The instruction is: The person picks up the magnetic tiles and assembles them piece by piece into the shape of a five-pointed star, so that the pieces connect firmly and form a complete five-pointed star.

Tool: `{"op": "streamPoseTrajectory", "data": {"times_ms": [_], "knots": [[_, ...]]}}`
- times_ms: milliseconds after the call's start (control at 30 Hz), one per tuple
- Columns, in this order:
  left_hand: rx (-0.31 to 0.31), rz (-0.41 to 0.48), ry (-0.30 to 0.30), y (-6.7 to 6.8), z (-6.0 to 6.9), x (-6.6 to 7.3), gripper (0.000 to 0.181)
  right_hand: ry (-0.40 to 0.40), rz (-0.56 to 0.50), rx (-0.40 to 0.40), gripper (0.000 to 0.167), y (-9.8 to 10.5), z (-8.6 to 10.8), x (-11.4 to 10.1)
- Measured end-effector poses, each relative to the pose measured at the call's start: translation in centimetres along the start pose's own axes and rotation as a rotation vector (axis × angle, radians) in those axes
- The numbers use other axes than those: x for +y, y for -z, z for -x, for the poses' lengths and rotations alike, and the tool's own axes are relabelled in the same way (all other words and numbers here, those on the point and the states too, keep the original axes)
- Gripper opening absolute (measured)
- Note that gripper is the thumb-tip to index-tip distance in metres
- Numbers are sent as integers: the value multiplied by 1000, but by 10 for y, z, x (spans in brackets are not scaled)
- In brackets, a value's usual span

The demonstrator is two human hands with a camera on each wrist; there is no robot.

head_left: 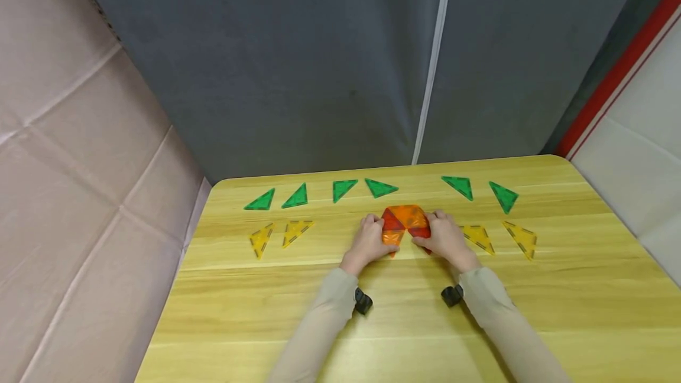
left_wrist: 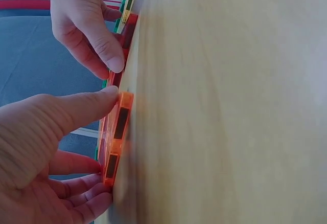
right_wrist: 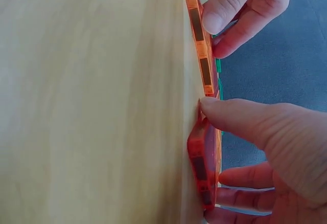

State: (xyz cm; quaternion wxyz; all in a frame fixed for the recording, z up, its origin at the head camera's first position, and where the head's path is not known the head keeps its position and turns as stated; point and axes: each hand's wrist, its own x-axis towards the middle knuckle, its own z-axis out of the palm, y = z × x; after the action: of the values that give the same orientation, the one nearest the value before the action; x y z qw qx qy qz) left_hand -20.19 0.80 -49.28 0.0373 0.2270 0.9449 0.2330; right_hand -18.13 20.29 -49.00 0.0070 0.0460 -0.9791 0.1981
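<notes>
Red and orange triangular magnetic tiles [head_left: 408, 215] sit joined in a fan-like cluster at mid-table, with a gap at its near side. My left hand [head_left: 369, 240] holds the cluster's left side, thumb on an orange tile [left_wrist: 120, 127] at the near edge and fingers along the outer edge. On the other side, my right hand [head_left: 446, 239] grips a red tile [right_wrist: 198, 155], thumb near its inner tip and fingers at the outer edge. In the wrist views, these tiles look slightly tilted off the table. Fingers hide parts of the cluster's sides.
Several green triangular tiles [head_left: 295, 196] lie spread along the back of the wooden table [head_left: 404, 341]. Yellow triangular tiles lie on both sides of the hands, a pair at left [head_left: 295, 231] and a pair at right [head_left: 521, 239]. A grey curtain [head_left: 298, 75] hangs behind.
</notes>
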Motion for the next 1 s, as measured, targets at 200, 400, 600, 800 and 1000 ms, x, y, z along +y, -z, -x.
{"op": "streamPoseTrajectory", "data": {"times_ms": [200, 400, 600, 800, 1000], "knots": [[7, 133, 16, 8, 7, -11, 63, 60, -7, 62, 67, -2, -3, -6], [82, 230, 54, 31, 22, -36, 46, 229, -82, 139, 57, -3, -14, -25], [168, 227, 128, 58, 39, -70, 41, 357, -147, 79, 54, -11, -29, -62], [229, 242, 222, 83, 67, -117, 40, 508, -187, -37, 51, -26, -49, -103], [274, 264, 318, 101, 96, -161, 42, 552, -197, -169, 50, -49, -69, -135]]}}
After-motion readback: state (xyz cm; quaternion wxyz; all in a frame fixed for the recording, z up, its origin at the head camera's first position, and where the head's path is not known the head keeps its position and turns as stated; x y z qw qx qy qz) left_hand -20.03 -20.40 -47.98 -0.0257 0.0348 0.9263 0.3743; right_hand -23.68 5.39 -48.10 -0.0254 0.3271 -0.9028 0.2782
